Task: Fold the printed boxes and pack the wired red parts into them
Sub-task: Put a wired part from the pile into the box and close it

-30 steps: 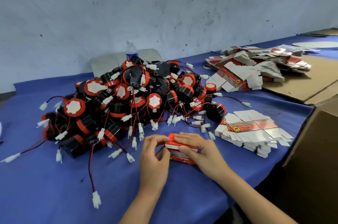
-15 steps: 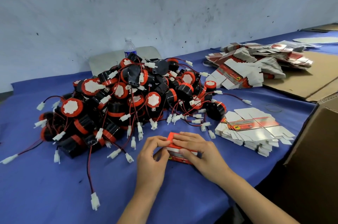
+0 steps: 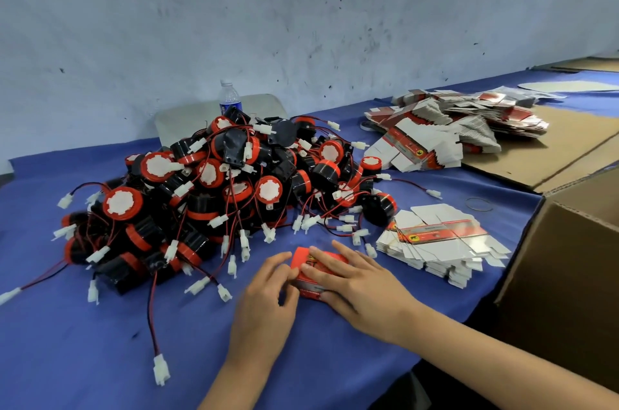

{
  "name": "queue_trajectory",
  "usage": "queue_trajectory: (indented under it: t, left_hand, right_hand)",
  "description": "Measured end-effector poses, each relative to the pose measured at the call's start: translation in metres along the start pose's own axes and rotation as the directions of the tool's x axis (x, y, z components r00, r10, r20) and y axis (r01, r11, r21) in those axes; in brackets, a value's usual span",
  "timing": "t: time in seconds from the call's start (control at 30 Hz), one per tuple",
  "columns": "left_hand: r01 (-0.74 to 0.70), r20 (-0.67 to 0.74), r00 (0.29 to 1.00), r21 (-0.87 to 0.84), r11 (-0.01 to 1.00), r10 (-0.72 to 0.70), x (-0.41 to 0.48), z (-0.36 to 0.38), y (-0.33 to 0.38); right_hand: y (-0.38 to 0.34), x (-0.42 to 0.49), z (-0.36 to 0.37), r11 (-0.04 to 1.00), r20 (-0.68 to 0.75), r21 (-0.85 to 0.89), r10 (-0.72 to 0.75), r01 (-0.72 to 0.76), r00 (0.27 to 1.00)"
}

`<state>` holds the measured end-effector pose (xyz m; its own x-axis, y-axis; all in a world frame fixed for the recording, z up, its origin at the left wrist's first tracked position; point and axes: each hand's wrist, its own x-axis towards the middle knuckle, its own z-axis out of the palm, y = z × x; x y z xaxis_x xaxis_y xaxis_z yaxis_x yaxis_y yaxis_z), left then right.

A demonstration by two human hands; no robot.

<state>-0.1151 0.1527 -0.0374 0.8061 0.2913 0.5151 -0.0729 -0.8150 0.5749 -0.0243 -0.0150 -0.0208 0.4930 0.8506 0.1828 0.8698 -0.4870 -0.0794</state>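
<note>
Directly under the right hand (image 3: 355,289), flat on the blue cloth (image 3: 100,359): small red printed box (image 3: 303,260), already folded into shape, long axis roughly left to right, from left fingertips toward right palm. Whether loaded with a part, cannot tell.

Right hand released and spread, fingers straight, pressing down on the top panel, forearm coming in from the near right.

Left hand (image 3: 268,299) at the box's left end, forefinger and thumb tips against the end face, other fingers loosely curled behind. Whether pinching a tuck flap or merely pushing it home, cannot tell; end face hidden behind fingertips.

Judged step: closing that left end. Key relation: flap just ahead of the left fingertips, in line with the long axis, right hand serving as brace against sliding.

Beyond both hands, near: heap of wired red parts (image 3: 217,195), white plugs trailing toward the left hand. Just right of the right hand: stack of flat box blanks (image 3: 435,242). Further right: brown carton (image 3: 569,275), nearer the right hand, likely destination for filled boxes.
</note>
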Motion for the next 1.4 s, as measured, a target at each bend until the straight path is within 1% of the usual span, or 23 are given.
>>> queue_trajectory:
  t: [0.07, 0.13, 0.2, 0.23, 0.27, 0.3, 0.37, 0.43, 0.53, 0.6, 0.67, 0.73, 0.8, 0.83, 0.9, 0.93, 1.0, 1.07, 1.17, 1.2, 1.27, 1.33, 1.4]
  left_hand:
    - [-0.059, 0.075, 0.996, 0.074, 0.996, 0.054, -0.001, 0.002, 0.001]
    - [-0.127, 0.137, 0.984, 0.107, 0.986, 0.112, -0.001, 0.003, 0.003]
    - [-0.145, 0.145, 0.981, 0.132, 0.981, 0.125, 0.0, 0.001, 0.006]
    - [-0.143, 0.144, 0.982, 0.152, 0.978, 0.121, 0.0, 0.0, 0.007]
    - [-0.149, 0.143, 0.982, 0.173, 0.974, 0.125, 0.0, -0.002, 0.008]
    - [-0.162, 0.14, 0.981, 0.19, 0.968, 0.137, 0.0, -0.003, 0.009]
    - [-0.155, 0.119, 0.984, 0.191, 0.969, 0.134, 0.0, -0.004, 0.009]
    - [-0.118, 0.104, 0.989, 0.17, 0.978, 0.101, 0.001, -0.005, 0.009]
    - [-0.092, 0.109, 0.991, 0.168, 0.982, 0.074, -0.001, -0.007, 0.01]
    - [-0.108, 0.121, 0.989, 0.187, 0.976, 0.086, -0.002, -0.007, 0.011]
    - [-0.114, 0.116, 0.989, 0.197, 0.974, 0.093, -0.001, -0.007, 0.012]
    - [-0.105, 0.089, 0.992, 0.173, 0.979, 0.091, -0.002, -0.008, 0.013]
    - [-0.05, 0.036, 0.998, 0.106, 0.993, 0.046, -0.005, -0.006, 0.012]
    - [-0.006, 0.008, 1.0, 0.078, 0.997, 0.006, -0.005, -0.006, 0.011]
    - [0.024, -0.017, 1.0, 0.087, 0.996, -0.023, -0.007, -0.007, 0.007]
    - [-0.008, -0.011, 1.0, 0.116, 0.993, 0.01, -0.006, -0.005, 0.006]
    - [-0.119, 0.043, 0.993, 0.17, 0.978, 0.113, -0.003, 0.001, 0.006]
    - [-0.173, 0.134, 0.979, 0.146, 0.974, 0.153, 0.005, 0.015, 0.016]
    - [-0.182, 0.216, 0.96, -0.014, 0.983, 0.18, 0.029, 0.049, 0.049]
    - [-0.208, 0.254, 0.942, -0.076, 0.975, 0.221, 0.04, 0.062, 0.065]
    - [-0.279, 0.367, 0.878, -0.131, 0.951, 0.307, 0.065, 0.09, 0.099]
    - [-0.366, 0.511, 0.795, -0.025, 0.93, 0.327, 0.088, 0.112, 0.127]
    - [-0.437, 0.654, 0.713, 0.13, 0.89, 0.255, 0.104, 0.127, 0.143]
  right_hand:
    - [0.0, 0.003, 0.003, 0.996, -0.023, 0.089, -0.022, 0.024, 0.999]
    - [-0.002, 0.003, 0.005, 0.956, -0.123, 0.29, -0.013, 0.048, 0.992]
    - [-0.003, 0.002, 0.008, 0.846, -0.224, 0.532, 0.113, 0.024, 0.968]
    - [-0.003, 0.001, 0.008, 0.76, -0.25, 0.649, 0.208, 0.004, 0.946]
    - [-0.003, -0.001, 0.007, 0.678, -0.251, 0.735, 0.291, -0.014, 0.923]
    - [-0.004, -0.003, 0.006, 0.634, -0.243, 0.773, 0.336, -0.027, 0.91]
    - [-0.005, -0.007, 0.006, 0.679, -0.231, 0.733, 0.302, -0.039, 0.925]
    - [-0.007, -0.008, 0.008, 0.793, -0.219, 0.609, 0.208, -0.033, 0.953]
    - [-0.007, -0.007, 0.012, 0.901, -0.365, 0.433, 0.138, 0.036, 0.921]
    - [-0.006, -0.008, 0.011, 0.923, -0.453, 0.379, 0.118, 0.071, 0.884]
    - [-0.004, -0.008, 0.011, 0.928, -0.459, 0.366, 0.118, 0.067, 0.881]
    - [-0.004, -0.007, 0.011, 0.904, -0.44, 0.424, 0.154, 0.053, 0.885]
    - [-0.002, -0.008, 0.011, 0.828, -0.441, 0.56, 0.264, 0.034, 0.858]
    - [-0.001, -0.009, 0.01, 0.753, -0.429, 0.658, 0.373, 0.002, 0.823]
    - [-0.001, -0.011, 0.005, 0.516, -0.337, 0.855, 0.623, -0.047, 0.706]
    - [0.002, -0.012, 0.004, 0.406, -0.296, 0.913, 0.721, -0.036, 0.626]
    - [0.006, -0.014, -0.001, 0.245, -0.234, 0.969, 0.838, 0.043, 0.492]
    - [0.009, -0.018, -0.013, 0.148, -0.19, 0.98, 0.889, 0.13, 0.416]
    - [0.011, -0.028, -0.051, -0.023, -0.096, 0.949, 0.929, 0.314, 0.358]
    - [0.014, -0.033, -0.069, -0.097, -0.06, 0.902, 0.936, 0.421, 0.346]
    - [0.028, -0.049, -0.111, -0.178, -0.026, 0.766, 0.951, 0.618, 0.307]
    - [0.043, -0.069, -0.15, -0.194, 0.025, 0.608, 0.974, 0.77, 0.226]
    - [0.057, -0.089, -0.176, -0.183, 0.121, 0.444, 0.982, 0.877, 0.144]
